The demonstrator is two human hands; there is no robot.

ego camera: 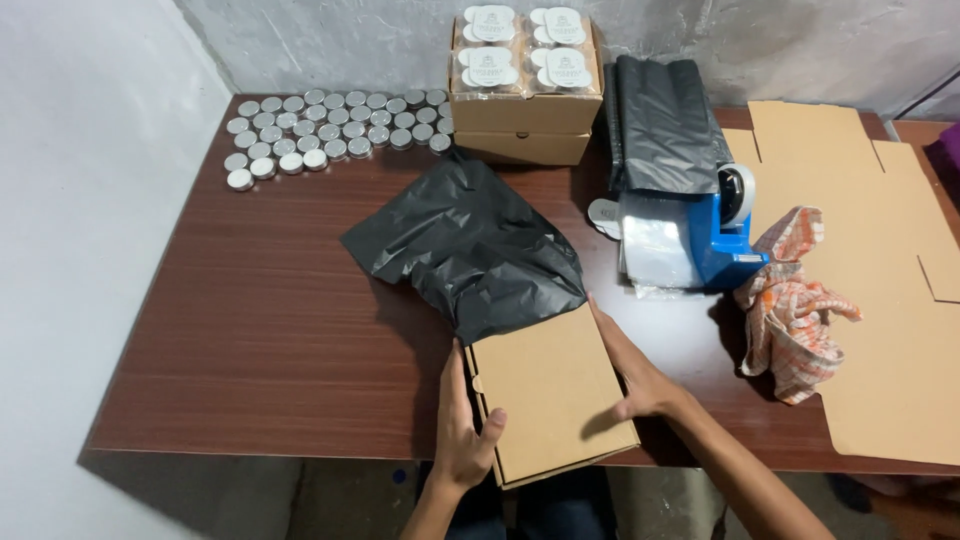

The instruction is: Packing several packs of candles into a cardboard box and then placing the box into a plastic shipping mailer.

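A closed brown cardboard box (548, 390) lies at the table's near edge, its far end tucked into the mouth of a crumpled black plastic bag (470, 245). My left hand (462, 425) grips the box's left side with the thumb on its lid. My right hand (632, 365) presses flat against the box's right side, fingers stretched toward the bag. The part of the box inside the bag is hidden.
Several silver round tins (330, 125) sit at the back left of the dark wooden table (260, 320). Stacked cardboard boxes (525, 115) topped with white labelled packs stand at the back. A blue tape dispenser (730, 235), folded black bags (660, 125), an orange checked cloth (790, 310) and flat cardboard (880, 260) lie right.
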